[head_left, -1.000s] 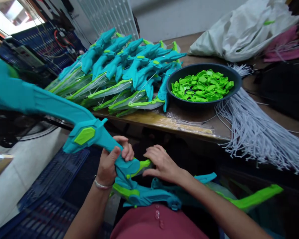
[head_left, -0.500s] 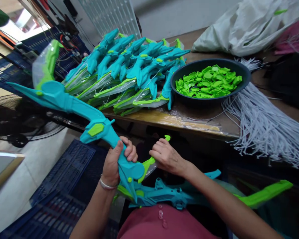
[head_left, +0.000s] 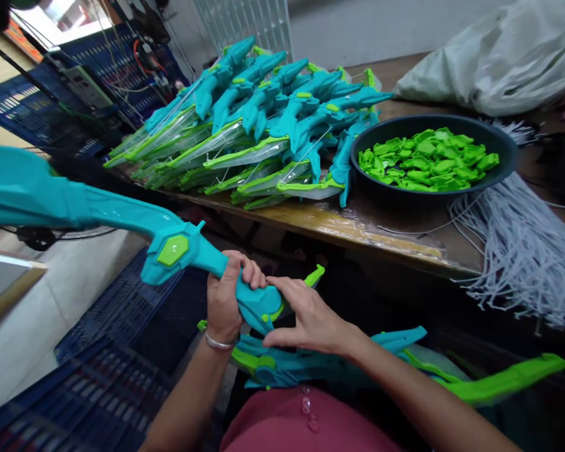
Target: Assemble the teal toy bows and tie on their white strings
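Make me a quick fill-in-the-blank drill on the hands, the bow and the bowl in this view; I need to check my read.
1. The left hand grips a toy bow whose flat patch is coloured ____.
2. A bracelet circles the person's ____ wrist.
3. In the picture, the bowl stands to the ____ of the stacked bows.

Missing words: green; left; right.
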`<state>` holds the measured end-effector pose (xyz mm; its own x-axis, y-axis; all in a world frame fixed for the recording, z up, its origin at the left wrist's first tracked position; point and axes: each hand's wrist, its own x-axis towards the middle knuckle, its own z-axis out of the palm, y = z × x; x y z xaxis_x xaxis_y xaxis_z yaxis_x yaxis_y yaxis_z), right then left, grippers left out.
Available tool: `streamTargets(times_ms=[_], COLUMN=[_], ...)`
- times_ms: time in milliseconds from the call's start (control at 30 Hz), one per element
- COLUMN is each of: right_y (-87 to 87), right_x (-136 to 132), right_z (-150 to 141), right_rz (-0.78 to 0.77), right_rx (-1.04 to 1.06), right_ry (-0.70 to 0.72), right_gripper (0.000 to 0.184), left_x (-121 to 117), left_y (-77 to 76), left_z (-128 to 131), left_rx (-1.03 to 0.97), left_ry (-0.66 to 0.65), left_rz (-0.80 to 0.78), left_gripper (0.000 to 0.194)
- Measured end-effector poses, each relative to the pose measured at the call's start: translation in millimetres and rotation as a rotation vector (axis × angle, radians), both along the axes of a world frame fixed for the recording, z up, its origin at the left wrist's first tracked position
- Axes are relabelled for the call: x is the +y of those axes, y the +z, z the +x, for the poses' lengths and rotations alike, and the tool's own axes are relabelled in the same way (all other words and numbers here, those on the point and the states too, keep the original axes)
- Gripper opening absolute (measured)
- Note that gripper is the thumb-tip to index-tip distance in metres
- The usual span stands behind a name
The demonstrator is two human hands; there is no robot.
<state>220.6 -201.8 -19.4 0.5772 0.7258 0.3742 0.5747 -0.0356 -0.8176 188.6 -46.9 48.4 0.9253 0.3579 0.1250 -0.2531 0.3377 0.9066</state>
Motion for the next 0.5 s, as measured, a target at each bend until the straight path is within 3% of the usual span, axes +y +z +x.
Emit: streamTargets(times_ms=[100, 200, 367, 500], right_y=[9.2, 14.1, 14.4, 9.8], right_x=[6, 6, 7, 18], right_z=[-2, 5, 19, 17], right_rz=[-0.046, -0.117, -0.252, -0.19], right_rx=[0.068, 0.159, 0.37, 0.444], right_ry=[-0.062, 0.046, 0.21, 0.111], right_gripper=[0.07, 0.05, 0.049, 0.042], left_x=[-1, -1, -4, -4], left_y=[-1.5, -5.6, -5.9, -0.7], left_z=[-2, -8, -16, -12], left_rx=[-0.028, -0.033, -0.045, -0.077], left_ry=[0.059, 0.051, 0.025, 0.124], left_rz=[0.003, 0.017, 0.093, 0.158], left_gripper=[0.018, 0.016, 0.014, 0.016])
